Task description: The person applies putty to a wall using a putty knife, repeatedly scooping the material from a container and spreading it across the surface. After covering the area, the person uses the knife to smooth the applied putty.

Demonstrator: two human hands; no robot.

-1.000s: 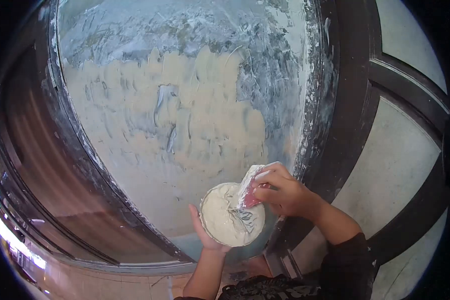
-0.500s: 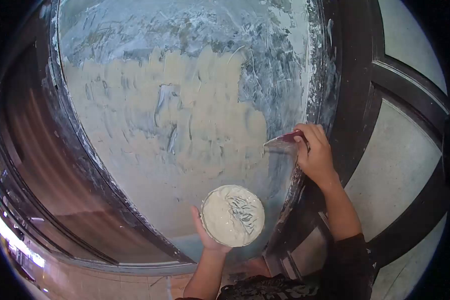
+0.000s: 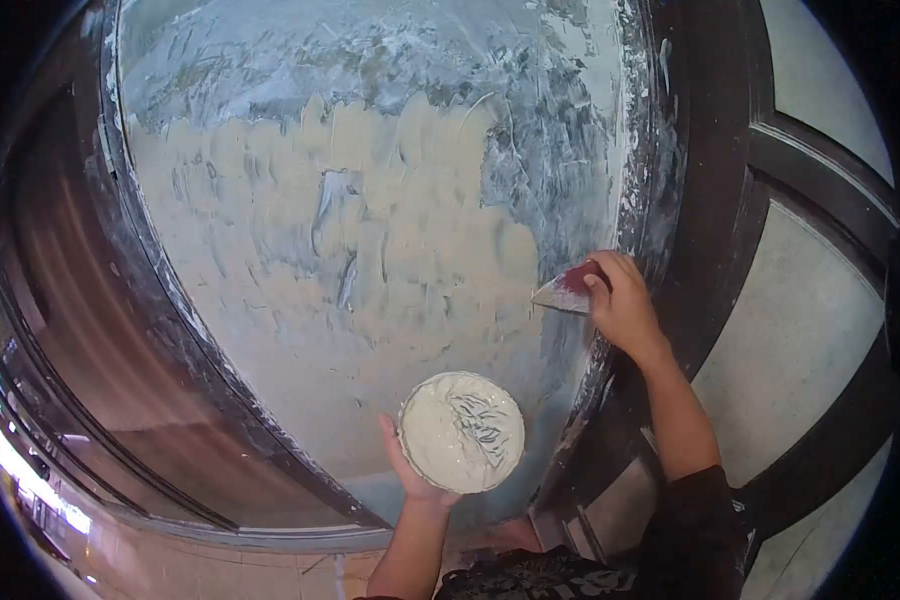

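My right hand grips a red putty knife smeared with pale paste, its left tip right at the edge of the coated area. In front of me stands a wall panel, blue-grey and streaked in its upper and right parts. Cream putty covers the panel's middle and left in rough vertical strokes, with a few grey gaps. Low in front of the panel, my left hand holds a round bowl of putty from its left side and beneath. The putty in the bowl is ridged on its right half.
Dark, paint-spattered frames border the panel on the left and right. At right is dark woodwork with pale panels; at left, a brown glossy panel. Floor tiles show at the bottom left.
The putty knife has turned in my right hand, so more of its blade face shows, and it sits slightly lower. The bowl has shifted slightly left.
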